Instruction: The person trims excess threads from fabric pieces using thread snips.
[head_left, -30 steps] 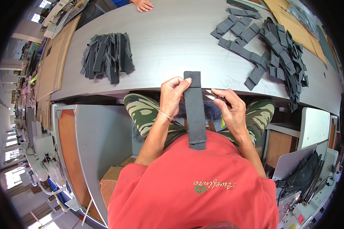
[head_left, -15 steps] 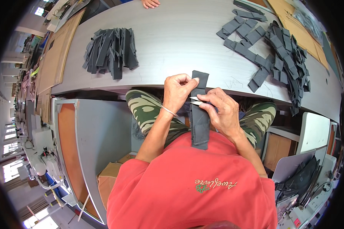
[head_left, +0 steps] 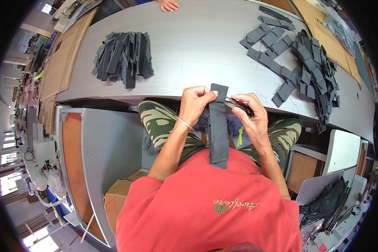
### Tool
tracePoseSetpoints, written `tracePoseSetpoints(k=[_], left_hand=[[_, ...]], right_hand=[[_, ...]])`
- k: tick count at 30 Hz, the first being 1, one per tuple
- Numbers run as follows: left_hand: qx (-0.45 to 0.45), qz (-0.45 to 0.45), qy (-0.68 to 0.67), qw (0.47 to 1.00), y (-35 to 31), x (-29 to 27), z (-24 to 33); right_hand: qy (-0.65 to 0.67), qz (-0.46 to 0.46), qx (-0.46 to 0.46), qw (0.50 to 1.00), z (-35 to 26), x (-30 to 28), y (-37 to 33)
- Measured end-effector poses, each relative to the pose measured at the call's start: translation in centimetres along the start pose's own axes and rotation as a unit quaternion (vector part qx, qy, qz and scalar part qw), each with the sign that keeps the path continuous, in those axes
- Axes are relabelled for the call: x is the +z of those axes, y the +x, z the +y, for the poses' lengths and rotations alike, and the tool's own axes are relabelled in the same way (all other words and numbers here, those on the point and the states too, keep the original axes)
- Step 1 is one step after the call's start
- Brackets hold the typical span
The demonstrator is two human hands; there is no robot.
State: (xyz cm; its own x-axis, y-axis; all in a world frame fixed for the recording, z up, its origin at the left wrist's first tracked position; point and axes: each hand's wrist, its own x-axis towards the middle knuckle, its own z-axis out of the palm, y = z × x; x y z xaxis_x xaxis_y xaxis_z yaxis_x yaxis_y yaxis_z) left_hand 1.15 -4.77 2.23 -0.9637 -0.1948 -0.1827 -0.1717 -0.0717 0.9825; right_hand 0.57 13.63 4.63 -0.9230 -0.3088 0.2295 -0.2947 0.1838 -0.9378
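Note:
My left hand (head_left: 193,104) pinches a dark grey fabric strip (head_left: 218,136) near its upper end, between thumb and fingers. The strip hangs down toward my red shirt, with its top by the table's near edge. In my right hand (head_left: 255,122) are thread snips (head_left: 244,108) with dark handles and a yellow-green tie (head_left: 240,136) dangling from them. Their pale blade tips stick out just right of the strip's upper part, apart from it. A loose thread shows on the strip's face.
A bundle of grey strips (head_left: 124,56) lies at the table's left. On the right, joined folded strips (head_left: 264,61) run into a larger heap (head_left: 317,75). Another person's hand (head_left: 169,5) rests at the far edge. Cardboard (head_left: 67,59) borders the left side.
My right hand has moved the snips right, off the strip's middle, and turned so the handles and tie show. The strip has dropped slightly toward me, with my left hand still pinching it.

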Motion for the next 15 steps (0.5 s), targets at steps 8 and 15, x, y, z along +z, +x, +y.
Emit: tracePoseSetpoints(k=[8,15], left_hand=[[0.022,-0.002,0.036,0.999,0.6,-0.1,-0.8],[-0.005,-0.023,-0.006,1.000,0.2,0.4,-1.0]], right_hand=[[-0.139,-0.131,-0.055,0.980,-1.2,1.1,-0.1],[-0.037,-0.083,-0.001,0.996,1.1,1.5,-0.2]])
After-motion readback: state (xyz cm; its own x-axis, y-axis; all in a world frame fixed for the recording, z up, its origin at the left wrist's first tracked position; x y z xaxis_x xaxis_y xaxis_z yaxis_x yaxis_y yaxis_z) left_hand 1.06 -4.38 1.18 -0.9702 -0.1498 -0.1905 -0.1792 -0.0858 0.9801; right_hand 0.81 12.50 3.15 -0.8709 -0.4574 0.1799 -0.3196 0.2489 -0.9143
